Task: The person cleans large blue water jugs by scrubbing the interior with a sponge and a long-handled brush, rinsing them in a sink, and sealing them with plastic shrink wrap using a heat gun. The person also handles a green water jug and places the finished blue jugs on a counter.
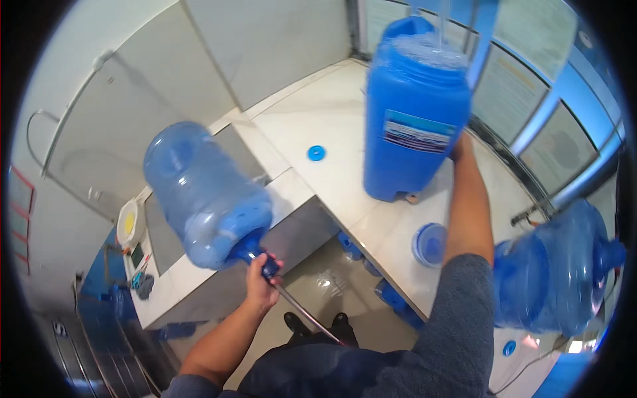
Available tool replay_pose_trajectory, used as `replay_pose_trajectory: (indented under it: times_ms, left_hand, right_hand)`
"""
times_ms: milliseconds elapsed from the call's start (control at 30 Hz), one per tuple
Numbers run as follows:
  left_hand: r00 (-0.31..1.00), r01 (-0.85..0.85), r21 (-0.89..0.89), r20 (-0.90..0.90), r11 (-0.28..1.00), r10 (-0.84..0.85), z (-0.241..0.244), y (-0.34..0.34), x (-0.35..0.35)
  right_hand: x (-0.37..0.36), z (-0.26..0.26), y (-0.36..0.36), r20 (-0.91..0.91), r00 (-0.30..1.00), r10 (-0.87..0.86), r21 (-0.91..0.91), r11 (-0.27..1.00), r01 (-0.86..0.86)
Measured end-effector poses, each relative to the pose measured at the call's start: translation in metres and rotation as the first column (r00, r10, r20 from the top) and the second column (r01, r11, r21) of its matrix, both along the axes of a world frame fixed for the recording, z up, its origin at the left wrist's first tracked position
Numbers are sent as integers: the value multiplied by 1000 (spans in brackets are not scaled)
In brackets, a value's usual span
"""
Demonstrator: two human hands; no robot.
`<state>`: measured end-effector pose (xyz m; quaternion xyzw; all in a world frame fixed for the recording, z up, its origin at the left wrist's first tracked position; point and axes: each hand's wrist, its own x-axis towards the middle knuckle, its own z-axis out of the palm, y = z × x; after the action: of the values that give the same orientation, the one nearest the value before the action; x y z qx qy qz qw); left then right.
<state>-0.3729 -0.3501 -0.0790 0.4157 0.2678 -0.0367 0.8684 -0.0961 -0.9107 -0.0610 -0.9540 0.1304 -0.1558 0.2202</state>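
Note:
A large clear-blue water bottle lies tilted over the basin at the left, its neck pointing down towards me. My left hand grips the neck of this bottle, where a thin metal rod enters or passes it. On the white counter stands a tall blue plastic water container, its wide mouth uppermost, with water running into it from above. My right hand is at the container's right side, mostly hidden behind it, so its grip cannot be made out. A small tap sits low on the container.
The white counter bears a blue bottle cap and a round blue-rimmed lid. Another large water bottle lies at the right, near a second cap. Scissors and a white tub rest on the basin's ledge.

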Motion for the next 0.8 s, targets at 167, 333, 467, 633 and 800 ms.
replay_pose_trajectory:
  times_ms: [167,333,467,633,800]
  left_hand:
    - [997,54,4,46,999,-54,-2,-4,-5]
    - [996,63,-41,60,997,-60,-1,-5,-4]
    - [992,111,-19,56,994,-110,-1,-5,-4]
    - [991,129,-8,31,992,-129,-2,-7,-3]
    - [986,156,-53,72,986,-152,4,-5,-1]
  right_hand:
    - [-27,-28,-11,150,975,-166,12,986,167]
    - [-62,-41,2,-34,966,-256,-286,929,236]
    - [-98,-13,29,-91,934,-345,-354,888,294]
    - [-244,3,125,173,977,128,67,988,-141]
    - [-412,-43,265,-351,719,600,584,740,-332]
